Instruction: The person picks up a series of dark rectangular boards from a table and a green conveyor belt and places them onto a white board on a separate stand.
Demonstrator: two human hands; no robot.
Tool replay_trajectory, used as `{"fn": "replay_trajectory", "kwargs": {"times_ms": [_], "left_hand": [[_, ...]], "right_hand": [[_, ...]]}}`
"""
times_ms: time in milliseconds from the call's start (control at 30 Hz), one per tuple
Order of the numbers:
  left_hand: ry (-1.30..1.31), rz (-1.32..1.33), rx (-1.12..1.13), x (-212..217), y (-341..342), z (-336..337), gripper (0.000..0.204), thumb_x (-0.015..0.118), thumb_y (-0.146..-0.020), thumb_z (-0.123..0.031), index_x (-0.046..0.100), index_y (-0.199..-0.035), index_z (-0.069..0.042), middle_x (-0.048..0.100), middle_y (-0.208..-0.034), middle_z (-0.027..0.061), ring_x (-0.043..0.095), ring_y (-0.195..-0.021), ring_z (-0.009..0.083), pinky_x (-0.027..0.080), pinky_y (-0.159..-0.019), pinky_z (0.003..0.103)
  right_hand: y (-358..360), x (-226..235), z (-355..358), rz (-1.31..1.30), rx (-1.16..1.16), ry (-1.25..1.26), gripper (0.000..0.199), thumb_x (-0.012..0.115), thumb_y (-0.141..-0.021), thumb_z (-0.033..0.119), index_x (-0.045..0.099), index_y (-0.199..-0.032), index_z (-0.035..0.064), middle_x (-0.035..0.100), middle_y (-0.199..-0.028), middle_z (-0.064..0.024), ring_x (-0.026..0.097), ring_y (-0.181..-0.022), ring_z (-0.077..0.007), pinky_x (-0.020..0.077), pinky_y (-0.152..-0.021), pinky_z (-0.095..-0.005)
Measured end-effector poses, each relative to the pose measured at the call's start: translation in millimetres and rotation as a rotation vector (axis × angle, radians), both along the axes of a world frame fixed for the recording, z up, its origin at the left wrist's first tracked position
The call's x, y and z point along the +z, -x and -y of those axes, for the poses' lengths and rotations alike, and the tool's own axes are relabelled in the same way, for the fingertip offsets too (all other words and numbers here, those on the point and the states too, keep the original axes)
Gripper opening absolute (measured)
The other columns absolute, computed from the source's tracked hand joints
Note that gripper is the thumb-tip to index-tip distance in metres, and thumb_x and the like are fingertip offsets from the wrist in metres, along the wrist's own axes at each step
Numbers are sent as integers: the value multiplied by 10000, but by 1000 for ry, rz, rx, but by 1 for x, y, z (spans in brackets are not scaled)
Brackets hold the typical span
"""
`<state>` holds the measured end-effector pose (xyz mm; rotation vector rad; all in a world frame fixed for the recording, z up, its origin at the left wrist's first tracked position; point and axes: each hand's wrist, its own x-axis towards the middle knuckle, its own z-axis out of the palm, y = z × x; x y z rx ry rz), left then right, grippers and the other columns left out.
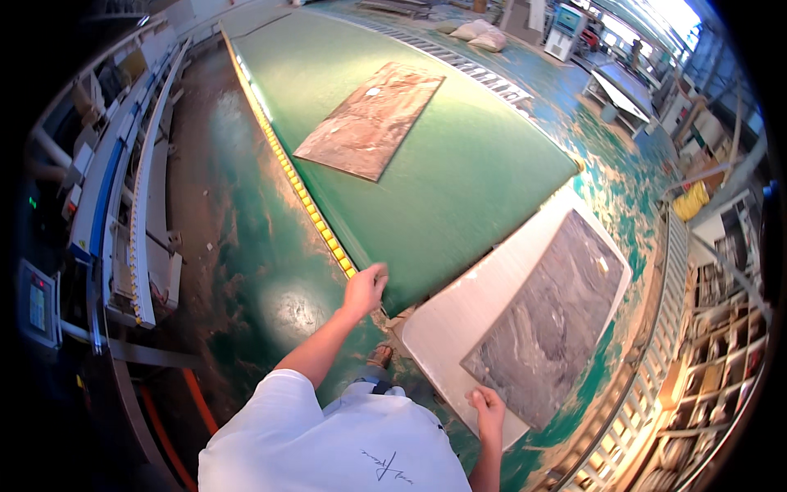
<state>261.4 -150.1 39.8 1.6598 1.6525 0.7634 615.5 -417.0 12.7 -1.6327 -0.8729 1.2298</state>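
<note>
My left hand [366,287] is over the near left corner of the green conveyor belt [426,221]. Its fingers are curled in, and nothing shows in them. By the near edge of a grey, marble-patterned panel [549,320] is my right hand [489,406], thumb and fingers drawn together. Whether it pinches something small or touches the panel edge, I cannot make out. The grey panel lies flat on a white tabletop [451,328] with rounded corners, a small pale patch near its far end. Farther off, a brown stone-patterned panel [369,123] with a white patch rests on the belt.
A yellow-studded strip [307,201] edges the belt's left side. Machinery with a long rail [147,189] and a small screen [39,303] stands left. Shelving with stacked pieces [697,410] and a pale slatted rail [648,369] run along the right. Pale sacks [479,34] lie beyond.
</note>
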Motion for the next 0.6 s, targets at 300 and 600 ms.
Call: {"fn": "replay_trajectory", "kwargs": {"times_ms": [300,600], "left_hand": [[-412,-208,-30,-43,63,-83,218,665,-820,-114,699,-1030,-63,716,-1002,102,643,-1022,295,446,-989,421],[-420,-108,41,-46,77,-108,106,678,-790,-111,726,-882,-90,694,-785,85,658,-769,273,497,-799,394]], "right_hand": [[93,-8,-239,-201,92,318,408,609,-942,139,530,-1314,-10,684,-1124,-136,691,-985,-257,543,-811,-341],[123,-43,-320,-157,-14,445,345,586,-960,182,554,-1258,12,689,-1103,-148,700,-921,-248,555,-788,-353]]}}
